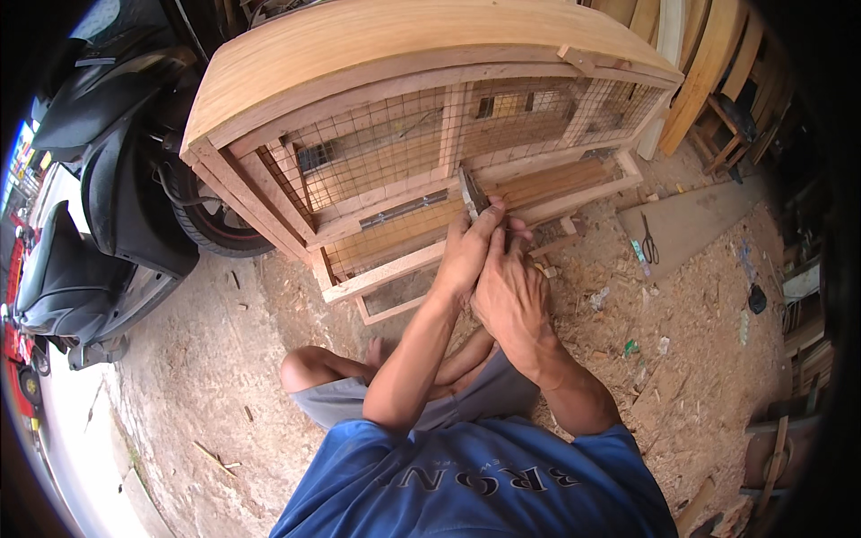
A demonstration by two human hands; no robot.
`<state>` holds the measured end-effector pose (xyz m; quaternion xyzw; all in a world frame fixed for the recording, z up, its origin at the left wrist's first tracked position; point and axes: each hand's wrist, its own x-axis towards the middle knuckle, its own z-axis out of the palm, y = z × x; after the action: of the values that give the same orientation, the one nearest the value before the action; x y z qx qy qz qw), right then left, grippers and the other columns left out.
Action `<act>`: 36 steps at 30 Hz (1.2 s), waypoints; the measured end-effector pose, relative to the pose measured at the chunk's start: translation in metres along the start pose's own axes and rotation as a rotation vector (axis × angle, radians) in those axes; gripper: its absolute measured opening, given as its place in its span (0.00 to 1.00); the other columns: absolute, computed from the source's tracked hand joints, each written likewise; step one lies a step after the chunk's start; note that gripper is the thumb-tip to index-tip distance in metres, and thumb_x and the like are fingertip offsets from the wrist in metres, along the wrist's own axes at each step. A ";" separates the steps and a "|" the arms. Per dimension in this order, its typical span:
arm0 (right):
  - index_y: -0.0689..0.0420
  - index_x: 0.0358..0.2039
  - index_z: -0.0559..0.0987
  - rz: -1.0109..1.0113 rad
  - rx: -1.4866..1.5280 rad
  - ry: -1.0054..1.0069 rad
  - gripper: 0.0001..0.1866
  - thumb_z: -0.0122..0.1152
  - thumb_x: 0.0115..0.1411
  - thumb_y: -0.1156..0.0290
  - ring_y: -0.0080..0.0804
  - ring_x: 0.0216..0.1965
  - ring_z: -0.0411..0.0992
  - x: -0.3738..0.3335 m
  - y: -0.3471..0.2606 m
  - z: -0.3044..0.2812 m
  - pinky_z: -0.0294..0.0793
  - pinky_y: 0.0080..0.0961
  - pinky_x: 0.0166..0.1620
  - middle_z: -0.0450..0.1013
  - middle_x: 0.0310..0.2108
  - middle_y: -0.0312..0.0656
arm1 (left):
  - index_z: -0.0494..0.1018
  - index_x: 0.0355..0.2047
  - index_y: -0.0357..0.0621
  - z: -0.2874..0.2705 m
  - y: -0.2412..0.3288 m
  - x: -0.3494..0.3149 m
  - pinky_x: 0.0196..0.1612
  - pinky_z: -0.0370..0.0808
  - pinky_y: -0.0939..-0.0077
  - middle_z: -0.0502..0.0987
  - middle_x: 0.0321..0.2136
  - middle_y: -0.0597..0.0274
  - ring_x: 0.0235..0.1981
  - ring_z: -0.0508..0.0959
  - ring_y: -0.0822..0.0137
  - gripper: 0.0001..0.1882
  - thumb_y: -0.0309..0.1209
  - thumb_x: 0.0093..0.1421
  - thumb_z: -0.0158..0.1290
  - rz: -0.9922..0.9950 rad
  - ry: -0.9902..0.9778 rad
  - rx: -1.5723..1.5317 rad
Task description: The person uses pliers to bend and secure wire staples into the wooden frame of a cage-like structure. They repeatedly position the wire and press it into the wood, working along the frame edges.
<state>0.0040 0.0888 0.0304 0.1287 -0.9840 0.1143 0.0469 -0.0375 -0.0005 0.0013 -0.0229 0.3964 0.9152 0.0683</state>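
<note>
A long wooden cage with wire mesh across its openings stands in front of me. Both hands meet near the middle of its lower front. My left hand is closed on a grey metal tool that looks like pliers, its narrow tip pointing up at the mesh front. Pressed against the left one, my right hand has its fingers curled. Whatever those fingers hold, if anything, is hidden. A metal hinge lies along the cage's lower rail, left of the tool.
A black motorbike is parked at the left, close to the cage. At the right, scissors lie on a flat board. Planks lean at the back right. Shavings and scraps litter the floor.
</note>
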 end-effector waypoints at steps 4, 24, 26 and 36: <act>0.71 0.58 0.64 -0.045 -0.231 0.146 0.29 0.59 0.60 0.68 0.56 0.39 0.80 -0.003 -0.010 0.002 0.83 0.40 0.38 0.70 0.48 0.74 | 0.62 0.54 0.34 0.000 0.002 -0.001 0.41 0.83 0.62 0.78 0.35 0.47 0.39 0.82 0.54 0.16 0.32 0.72 0.44 -0.030 -0.013 -0.132; 0.82 0.59 0.57 -0.101 0.067 -0.302 0.34 0.52 0.52 0.80 0.69 0.40 0.76 0.019 0.005 -0.059 0.77 0.54 0.45 0.74 0.33 0.75 | 0.69 0.47 0.31 -0.002 -0.001 0.008 0.36 0.80 0.70 0.76 0.35 0.55 0.34 0.79 0.67 0.24 0.44 0.70 0.54 -0.051 0.015 0.056; 0.82 0.60 0.57 -0.122 0.049 -0.269 0.35 0.52 0.52 0.80 0.69 0.40 0.76 0.017 0.001 -0.054 0.77 0.54 0.44 0.74 0.33 0.75 | 0.69 0.49 0.30 -0.005 -0.001 0.006 0.36 0.80 0.70 0.76 0.36 0.54 0.34 0.78 0.67 0.25 0.45 0.69 0.54 -0.054 0.016 0.045; 0.69 0.63 0.61 0.093 0.638 -0.219 0.32 0.51 0.56 0.84 0.47 0.44 0.79 -0.003 0.040 -0.019 0.81 0.40 0.43 0.74 0.47 0.58 | 0.62 0.55 0.24 0.001 -0.004 -0.010 0.48 0.76 0.65 0.76 0.47 0.38 0.47 0.79 0.57 0.41 0.54 0.63 0.59 0.043 0.162 0.510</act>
<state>-0.0022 0.1322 0.0402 0.1033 -0.9027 0.4038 -0.1070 -0.0271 0.0018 -0.0007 -0.0699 0.6187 0.7823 0.0204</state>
